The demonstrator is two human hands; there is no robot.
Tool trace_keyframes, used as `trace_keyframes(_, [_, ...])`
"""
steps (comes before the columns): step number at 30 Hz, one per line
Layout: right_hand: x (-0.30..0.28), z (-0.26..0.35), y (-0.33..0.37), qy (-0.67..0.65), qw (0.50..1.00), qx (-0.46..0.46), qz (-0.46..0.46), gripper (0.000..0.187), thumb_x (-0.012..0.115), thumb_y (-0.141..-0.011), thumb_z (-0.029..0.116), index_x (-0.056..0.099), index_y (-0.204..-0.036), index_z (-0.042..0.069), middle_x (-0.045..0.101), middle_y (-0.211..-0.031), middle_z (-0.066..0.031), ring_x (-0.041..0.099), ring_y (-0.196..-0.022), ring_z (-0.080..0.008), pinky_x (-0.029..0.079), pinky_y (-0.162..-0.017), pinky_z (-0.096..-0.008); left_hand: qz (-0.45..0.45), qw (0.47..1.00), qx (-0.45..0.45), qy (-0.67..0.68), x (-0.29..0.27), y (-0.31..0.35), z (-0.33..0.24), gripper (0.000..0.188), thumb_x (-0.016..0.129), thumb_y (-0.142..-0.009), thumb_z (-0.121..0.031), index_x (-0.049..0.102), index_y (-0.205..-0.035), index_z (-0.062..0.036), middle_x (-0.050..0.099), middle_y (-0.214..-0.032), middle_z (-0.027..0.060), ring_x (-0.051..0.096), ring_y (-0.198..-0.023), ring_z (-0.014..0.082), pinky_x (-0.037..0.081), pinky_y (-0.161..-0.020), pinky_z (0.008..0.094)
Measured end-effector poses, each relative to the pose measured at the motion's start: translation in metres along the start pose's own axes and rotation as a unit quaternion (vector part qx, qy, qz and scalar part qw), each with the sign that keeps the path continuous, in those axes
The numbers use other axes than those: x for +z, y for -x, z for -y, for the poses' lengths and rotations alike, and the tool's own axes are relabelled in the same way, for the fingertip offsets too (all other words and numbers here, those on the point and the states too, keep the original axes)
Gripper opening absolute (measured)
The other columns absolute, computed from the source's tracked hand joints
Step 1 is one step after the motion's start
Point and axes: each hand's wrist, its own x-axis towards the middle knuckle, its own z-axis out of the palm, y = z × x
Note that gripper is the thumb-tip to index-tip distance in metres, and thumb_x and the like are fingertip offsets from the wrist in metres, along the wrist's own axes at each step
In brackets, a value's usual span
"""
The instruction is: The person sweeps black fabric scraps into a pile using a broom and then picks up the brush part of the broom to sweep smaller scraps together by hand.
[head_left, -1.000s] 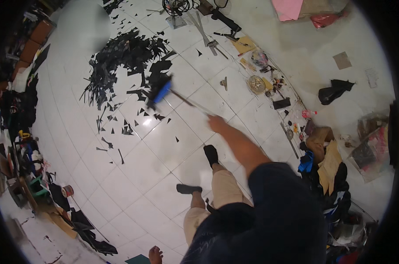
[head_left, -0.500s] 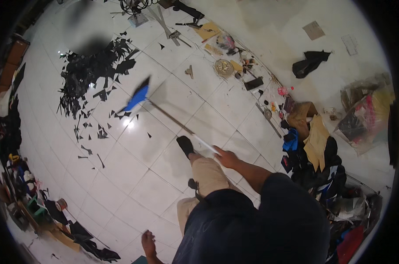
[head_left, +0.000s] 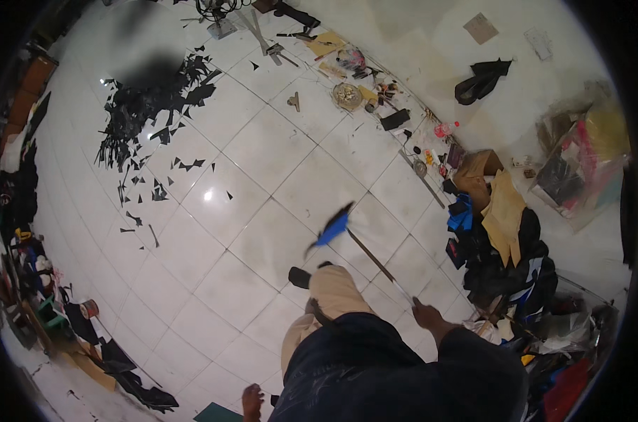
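While the right grip (head_left: 426, 316) holds its handle (head_left: 374, 260), left grip (head_left: 251, 400) loosely curled, the blue-headed, dark-edged broom (head_left: 333, 229) points far left, long axis slanting from near right.

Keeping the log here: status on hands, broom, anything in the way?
Right hand gripping broom handle. Left hand off it, low in view. Blue broom head close to a foot; black scraps well apart, upper left.

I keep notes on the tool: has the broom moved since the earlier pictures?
Yes. The broom has moved away from the pile of black scraps, rightward and lower in view.
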Motion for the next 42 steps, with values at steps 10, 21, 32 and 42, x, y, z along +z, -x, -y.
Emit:
trace_keyframes(10, [-0.181, 0.379, -0.184, -0.022, 0.935, -0.291, -0.202, 0.042, 0.041, -0.089, 0.029, 0.039, -0.127, 0.012, 0.061, -0.088, -0.0153, 0.06, -0.083, -0.0324, 0.048, -0.07, -0.0441, -0.157, 0.981, 0.1, 0.062, -0.054, 0.006, -0.046, 0.037, 0.052, -0.084, -0.027, 0.049, -0.113, -0.0028, 0.054, -0.089, 0.0053, 0.054, -0.073, 0.0152, 0.042, -0.053, 0.0262])
trace_keyframes(21, [-0.244, -0.08, -0.164, -0.009, 0.972, -0.157, -0.174, 0.044, 0.044, -0.088, 0.036, 0.039, -0.129, 0.019, 0.061, -0.081, -0.0228, 0.059, -0.076, -0.04, 0.048, -0.069, -0.0467, -0.058, 0.994, 0.091, -0.008, 0.106, 0.007, -0.12, 0.039, 0.053, -0.084, -0.028, 0.049, -0.113, -0.0016, 0.054, -0.091, 0.0074, 0.055, -0.074, 0.0163, 0.044, -0.057, 0.0287])
trace_keyframes(32, [-0.34, -0.075, -0.22, -0.083, 0.959, -0.228, -0.147, 0.046, 0.053, -0.084, 0.032, 0.041, -0.123, 0.011, 0.061, -0.079, -0.0248, 0.058, -0.077, -0.0429, 0.046, -0.068, -0.0474, 0.009, 0.982, 0.187, -0.013, 0.308, 0.091, -0.275, 0.045, 0.057, -0.083, -0.031, 0.052, -0.114, 0.0017, 0.06, -0.091, 0.0116, 0.056, -0.083, 0.0172, 0.045, -0.067, 0.0305])
trace_keyframes(42, [-0.417, 0.124, -0.234, -0.034, 0.913, -0.366, -0.179, 0.036, 0.054, -0.085, 0.034, 0.044, -0.108, 0.008, 0.06, -0.071, -0.0214, 0.058, -0.066, -0.0411, 0.045, -0.057, -0.0472, -0.068, 0.978, 0.036, 0.192, 0.259, 0.047, -0.245, 0.043, 0.055, -0.083, -0.032, 0.05, -0.112, -0.0013, 0.057, -0.096, 0.008, 0.056, -0.083, 0.0192, 0.045, -0.068, 0.0324])
